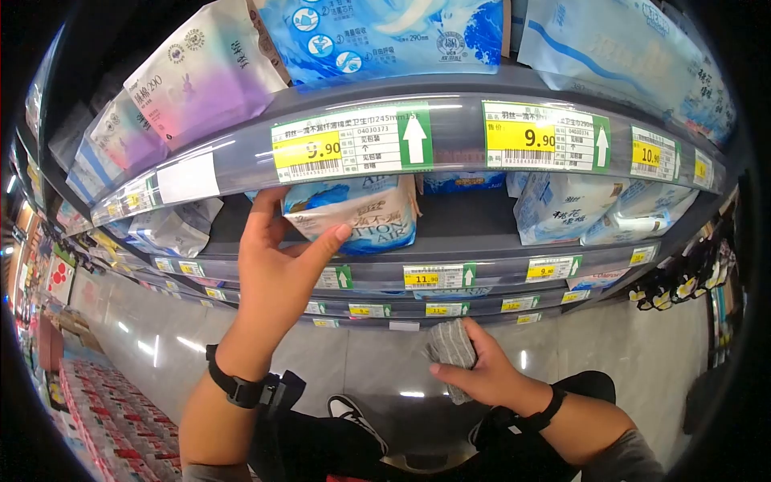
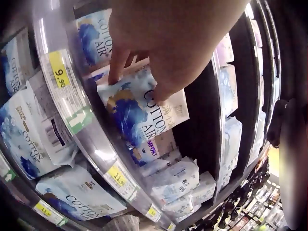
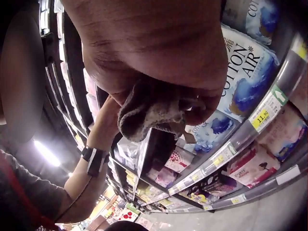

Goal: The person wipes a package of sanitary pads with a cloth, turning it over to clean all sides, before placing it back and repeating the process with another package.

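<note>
My left hand [image 1: 277, 253] reaches into the second shelf level and grips a blue and white pack of sanitary pads [image 1: 353, 215], thumb on its front and fingers at its left end. The left wrist view shows "COTTON AIR" lettering on this pack [image 2: 139, 108], which is tilted over other packs behind it. Lower down, in front of the shelves, my right hand [image 1: 502, 373] holds a folded grey striped cloth [image 1: 455, 347] between thumb and fingers. In the right wrist view the cloth [image 3: 149, 113] hangs bunched under the palm.
A shelf lip with price tags [image 1: 353, 145] runs just above my left hand. Large packs [image 1: 385, 40] stand on the top shelf. More white packs [image 1: 570, 205] sit right of the gripped one. Red and white stacked goods [image 1: 112, 418] stand at lower left on the tiled floor [image 1: 321, 361].
</note>
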